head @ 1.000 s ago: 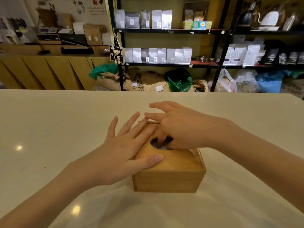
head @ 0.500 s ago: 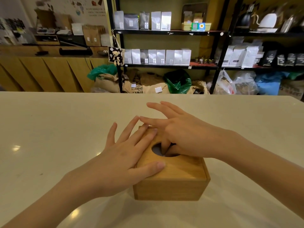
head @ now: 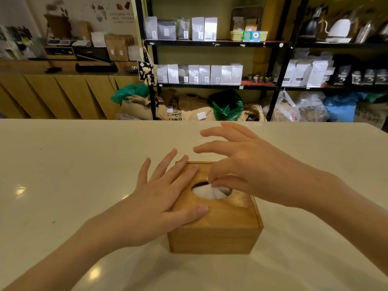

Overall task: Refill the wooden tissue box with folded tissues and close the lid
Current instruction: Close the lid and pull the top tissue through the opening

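Wooden tissue box (head: 214, 229) is seen on the pale counter (head: 63, 164), near centre, just in front of the person. Lid (head: 228, 211) is seated flush in the box top; white tissue (head: 206, 191) is visible in the oval opening.

Left hand (head: 159, 198) is laid flat and open on the left part of the lid, fingers spread, thumb along the near edge; nothing is gripped. Right hand (head: 247, 173) is held over the opening, thumb and forefinger pinched on a corner of the tissue, the other fingers extended and free.

Handling, judged: box is rigid, smooth, probably light enough to slide on the glossy counter, so it is best steadied from above by the flat palm. Tissue is soft, thin, easily torn; it is best taken at a fold or corner and drawn gently straight up through the opening.

Refill and lid closure appear complete.
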A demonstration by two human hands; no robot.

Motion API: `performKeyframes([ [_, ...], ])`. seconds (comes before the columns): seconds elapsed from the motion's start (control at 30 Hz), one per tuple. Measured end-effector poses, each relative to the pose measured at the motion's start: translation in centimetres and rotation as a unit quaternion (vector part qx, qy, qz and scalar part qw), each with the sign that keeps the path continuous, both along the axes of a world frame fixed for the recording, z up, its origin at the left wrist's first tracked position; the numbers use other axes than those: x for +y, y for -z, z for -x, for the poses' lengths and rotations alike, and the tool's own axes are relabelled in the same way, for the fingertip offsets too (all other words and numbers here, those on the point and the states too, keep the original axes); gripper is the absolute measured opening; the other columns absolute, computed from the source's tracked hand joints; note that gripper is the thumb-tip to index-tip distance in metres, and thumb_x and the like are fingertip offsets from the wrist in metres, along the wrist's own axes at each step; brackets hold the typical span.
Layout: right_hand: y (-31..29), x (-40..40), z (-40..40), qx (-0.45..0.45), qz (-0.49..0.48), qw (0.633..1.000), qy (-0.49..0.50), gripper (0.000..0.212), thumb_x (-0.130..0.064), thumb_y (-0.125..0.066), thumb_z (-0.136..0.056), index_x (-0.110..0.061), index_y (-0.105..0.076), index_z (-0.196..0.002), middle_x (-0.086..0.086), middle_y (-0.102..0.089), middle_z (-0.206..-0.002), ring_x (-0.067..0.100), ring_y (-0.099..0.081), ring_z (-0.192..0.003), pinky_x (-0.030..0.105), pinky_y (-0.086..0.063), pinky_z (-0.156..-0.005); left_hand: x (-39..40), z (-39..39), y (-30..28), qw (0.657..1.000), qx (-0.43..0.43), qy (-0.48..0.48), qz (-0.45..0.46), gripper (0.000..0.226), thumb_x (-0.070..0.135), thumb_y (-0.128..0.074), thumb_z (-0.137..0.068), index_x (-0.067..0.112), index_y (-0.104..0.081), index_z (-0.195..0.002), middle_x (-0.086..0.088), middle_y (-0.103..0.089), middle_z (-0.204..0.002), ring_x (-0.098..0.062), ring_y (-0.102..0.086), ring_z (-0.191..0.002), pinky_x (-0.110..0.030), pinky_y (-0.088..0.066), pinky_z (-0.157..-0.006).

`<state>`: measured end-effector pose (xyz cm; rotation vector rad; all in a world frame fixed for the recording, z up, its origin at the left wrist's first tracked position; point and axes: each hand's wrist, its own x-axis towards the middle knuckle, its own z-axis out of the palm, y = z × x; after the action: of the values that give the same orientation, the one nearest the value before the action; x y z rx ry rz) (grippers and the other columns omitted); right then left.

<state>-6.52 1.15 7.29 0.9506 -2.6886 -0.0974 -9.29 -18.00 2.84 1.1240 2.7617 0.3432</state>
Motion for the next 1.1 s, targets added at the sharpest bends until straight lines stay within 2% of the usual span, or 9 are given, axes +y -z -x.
performKeyframes([
  [0.17, -0.7, -0.4, -1.6, -0.070, 0.073, 0.994, 0.038, 0.021, -0.032, -0.040, -0.093, -0.023, -0.058, -0.095, -0.006, -0.067, -0.099, 0.016, -0.061, -0.096, 0.025, -0.044, -0.085, 0.3, 0.3, -0.7, 0.992, -0.054, -0.005, -0.111, 0.054, 0.078, -0.034, -0.060, 0.065, -0.034, -0.112, 0.035, -0.011, -0.145, 0.025, 0.017, -0.124, -0.033, 0.005, -0.114],
  [0.33, 0.7, 0.0, -2.4, -0.122, 0.101, 0.987, 0.027, 0.011, -0.035, -0.034, -0.096, -0.041, -0.033, -0.105, -0.021, -0.034, -0.087, 0.004, -0.039, -0.081, 0.012, -0.036, -0.068, 1.4, 0.8, -1.2, 0.985, -0.089, -0.001, -0.144, 0.057, 0.073, -0.044, -0.059, 0.043, -0.059, -0.105, 0.030, -0.024, -0.144, 0.016, -0.002, -0.130, -0.040, -0.011, -0.116],
  [0.47, 0.9, 0.3, -2.4, -0.166, 0.244, 0.955, 0.014, 0.012, -0.031, -0.035, -0.095, -0.042, -0.040, -0.093, -0.028, -0.046, -0.089, -0.005, -0.046, -0.092, 0.005, -0.037, -0.078, 2.0, 0.7, -2.0, 0.978, -0.197, 0.021, -0.059, 0.008, 0.063, -0.051, -0.072, 0.061, -0.058, -0.070, 0.030, -0.005, -0.150, 0.007, 0.007, -0.137, -0.043, -0.009, -0.116],
  [0.6, 1.2, 0.9, -2.1, -0.178, 0.358, 0.917, -0.017, 0.015, -0.027, -0.048, -0.088, -0.041, -0.052, -0.092, -0.021, -0.057, -0.094, 0.001, -0.055, -0.094, 0.016, -0.047, -0.080, 1.9, 1.4, -2.0, 0.974, -0.183, 0.004, -0.134, 0.050, 0.058, -0.061, -0.062, 0.032, -0.065, -0.105, 0.025, -0.028, -0.143, 0.003, -0.009, -0.136, -0.037, -0.019, -0.114],
  [0.7, 0.9, 1.4, -1.6, -0.184, 0.459, 0.869, -0.005, 0.026, -0.028, -0.063, -0.078, -0.038, -0.054, -0.100, -0.015, -0.058, -0.095, 0.007, -0.057, -0.086, 0.021, -0.052, -0.074, 2.2, 1.2, -2.4, 0.944, -0.227, -0.033, -0.237, 0.030, 0.037, -0.076, -0.067, 0.028, -0.066, -0.093, 0.026, -0.051, -0.117, 0.013, -0.044, -0.109, -0.010, -0.040, -0.089],
  [0.77, 0.9, 1.8, -1.3, -0.176, 0.456, 0.872, 0.026, 0.047, -0.036, -0.071, -0.067, -0.043, -0.049, -0.108, -0.019, -0.057, -0.098, 0.004, -0.055, -0.090, 0.018, -0.050, -0.074, 2.2, 1.2, -2.4, 0.925, -0.250, -0.050, -0.282, 0.024, 0.022, -0.074, -0.071, 0.024, -0.064, -0.093, 0.027, -0.057, -0.099, 0.022, -0.053, -0.083, 0.002, -0.042, -0.063],
  [0.9, 1.9, 2.1, -0.8, -0.239, 0.363, 0.895, 0.099, 0.087, -0.052, -0.079, -0.055, -0.055, -0.027, -0.125, -0.035, -0.038, -0.118, -0.016, -0.035, -0.111, 0.005, -0.036, -0.084, 1.6, 1.4, -2.8, 0.926, -0.202, -0.054, -0.315, 0.020, 0.016, -0.073, -0.071, 0.023, -0.058, -0.062, 0.017, -0.063, -0.072, 0.008, -0.057, -0.076, -0.002, -0.045, -0.062],
  [1.0, 2.1, 2.1, -0.8, -0.289, 0.309, 0.902, 0.090, 0.068, -0.044, -0.078, -0.062, -0.051, -0.038, -0.117, -0.041, -0.031, -0.113, -0.029, -0.026, -0.105, -0.003, -0.030, -0.084, 1.3, 1.3, -3.4, 0.930, -0.173, -0.048, -0.320, 0.024, 0.015, -0.075, -0.069, 0.029, -0.055, -0.069, 0.019, -0.064, -0.073, 0.003, -0.060, -0.077, -0.013, -0.050, -0.070],
  [1.1, 2.1, 2.2, -0.5, -0.309, 0.347, 0.883, 0.063, 0.041, -0.033, -0.076, -0.070, -0.034, -0.060, -0.108, -0.025, -0.049, -0.118, -0.016, -0.041, -0.103, -0.004, -0.035, -0.079, 0.9, 1.2, -3.8, 0.928, -0.169, -0.046, -0.328, 0.029, 0.015, -0.075, -0.069, 0.032, -0.059, -0.086, 0.011, -0.070, -0.080, -0.003, -0.065, -0.079, -0.012, -0.052, -0.073],
])
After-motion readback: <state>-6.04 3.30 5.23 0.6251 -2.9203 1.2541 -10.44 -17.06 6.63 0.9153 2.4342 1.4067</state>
